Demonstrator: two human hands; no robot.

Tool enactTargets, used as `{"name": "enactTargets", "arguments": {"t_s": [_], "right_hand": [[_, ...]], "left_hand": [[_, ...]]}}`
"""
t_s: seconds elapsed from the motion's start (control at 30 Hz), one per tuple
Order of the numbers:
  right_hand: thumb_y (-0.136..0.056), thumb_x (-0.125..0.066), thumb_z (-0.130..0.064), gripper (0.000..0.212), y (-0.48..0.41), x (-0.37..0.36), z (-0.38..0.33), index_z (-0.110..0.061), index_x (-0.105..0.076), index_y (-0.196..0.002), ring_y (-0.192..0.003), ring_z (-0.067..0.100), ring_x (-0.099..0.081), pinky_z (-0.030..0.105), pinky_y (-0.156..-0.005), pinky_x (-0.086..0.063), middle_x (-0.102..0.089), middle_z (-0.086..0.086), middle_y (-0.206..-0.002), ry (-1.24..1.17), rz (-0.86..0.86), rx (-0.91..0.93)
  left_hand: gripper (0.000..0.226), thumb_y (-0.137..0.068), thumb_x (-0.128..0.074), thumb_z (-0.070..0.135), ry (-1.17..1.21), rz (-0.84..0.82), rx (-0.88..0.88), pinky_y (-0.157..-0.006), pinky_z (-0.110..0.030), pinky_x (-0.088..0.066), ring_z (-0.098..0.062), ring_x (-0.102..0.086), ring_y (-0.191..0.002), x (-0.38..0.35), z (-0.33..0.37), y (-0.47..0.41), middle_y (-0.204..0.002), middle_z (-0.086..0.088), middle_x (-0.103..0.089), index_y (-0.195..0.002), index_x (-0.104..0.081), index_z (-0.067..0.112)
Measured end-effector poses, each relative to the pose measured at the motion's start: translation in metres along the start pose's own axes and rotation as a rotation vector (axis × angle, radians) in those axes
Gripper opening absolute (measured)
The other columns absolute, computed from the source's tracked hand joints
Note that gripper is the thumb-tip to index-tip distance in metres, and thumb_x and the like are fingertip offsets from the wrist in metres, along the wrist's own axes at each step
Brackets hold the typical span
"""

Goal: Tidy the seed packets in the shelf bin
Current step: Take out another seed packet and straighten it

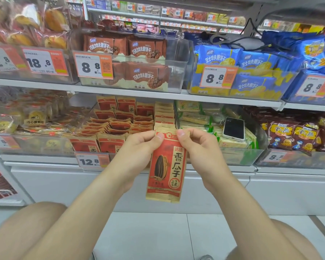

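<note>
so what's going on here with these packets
A crouching person holds one red seed packet upright in front of the shelf bin, the left hand and right hand each pinching a top corner. Inside the bin, the right-hand row stands neatly, while the packets in the middle lie jumbled. A phone rests on the goods in the next bin.

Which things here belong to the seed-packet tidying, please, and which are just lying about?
Job: held seed packet, left hand, right hand, binned seed packets.
Lying about: phone, chocolate wafer packs, blue wafer packs.
</note>
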State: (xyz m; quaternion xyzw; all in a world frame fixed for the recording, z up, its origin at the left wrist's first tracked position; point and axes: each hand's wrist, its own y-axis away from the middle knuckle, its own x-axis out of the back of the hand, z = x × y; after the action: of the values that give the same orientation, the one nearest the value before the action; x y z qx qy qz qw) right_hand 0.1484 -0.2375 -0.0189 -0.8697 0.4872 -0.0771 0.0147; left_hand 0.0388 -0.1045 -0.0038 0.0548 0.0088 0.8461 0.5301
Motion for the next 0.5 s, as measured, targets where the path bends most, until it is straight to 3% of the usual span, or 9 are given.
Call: {"name": "enactTargets", "arguments": {"t_s": [0.07, 0.23, 0.33, 0.5], "right_hand": [[-0.11, -0.058, -0.034, 0.028, -0.0002, 0.0002, -0.0014, -0.013, -0.077, -0.104, -0.092, 0.025, -0.08, 0.041, -0.085, -0.063, -0.082, 0.006, -0.093, -0.001, -0.006, -0.006], [-0.116, -0.039, -0.036, 0.045, 0.0013, 0.0006, -0.0059, -0.015, -0.078, -0.108, -0.092, 0.023, -0.079, 0.04, -0.087, -0.062, -0.082, 0.007, -0.093, -0.025, -0.043, -0.055], [-0.117, -0.038, -0.034, 0.047, 0.0015, 0.0002, -0.0063, -0.014, -0.079, -0.107, -0.092, 0.017, -0.078, 0.034, -0.088, -0.06, -0.083, 0.004, -0.096, -0.03, -0.076, -0.046], [-0.116, -0.041, -0.032, 0.044, 0.0027, -0.0006, -0.0061, -0.014, -0.08, -0.108, -0.099, 0.024, -0.077, 0.04, -0.092, -0.059, -0.083, 0.005, -0.1, -0.051, -0.109, -0.006]], "left_hand": [[0.032, -0.115, -0.047, 0.036, -0.006, 0.002, -0.005, -0.085, -0.037, -0.061, -0.018, -0.082, -0.094, 0.0008, -0.0012, -0.0009, -0.102, -0.003, -0.084, -0.119, -0.077, 0.025], [0.036, -0.116, -0.041, 0.036, 0.031, 0.038, -0.022, -0.06, -0.018, -0.057, -0.013, -0.081, -0.087, 0.0008, -0.0037, -0.0008, -0.099, -0.001, -0.084, -0.119, -0.076, 0.027], [0.036, -0.117, -0.041, 0.037, 0.066, 0.077, -0.031, -0.07, -0.024, -0.059, -0.014, -0.081, -0.09, -0.0002, -0.004, 0.0004, -0.099, 0.0, -0.084, -0.119, -0.075, 0.028], [0.025, -0.115, -0.05, 0.033, 0.196, 0.168, -0.048, -0.078, -0.033, -0.06, -0.019, -0.081, -0.093, -0.0011, -0.008, -0.0037, -0.1, -0.001, -0.084, -0.12, -0.073, 0.024]]}}
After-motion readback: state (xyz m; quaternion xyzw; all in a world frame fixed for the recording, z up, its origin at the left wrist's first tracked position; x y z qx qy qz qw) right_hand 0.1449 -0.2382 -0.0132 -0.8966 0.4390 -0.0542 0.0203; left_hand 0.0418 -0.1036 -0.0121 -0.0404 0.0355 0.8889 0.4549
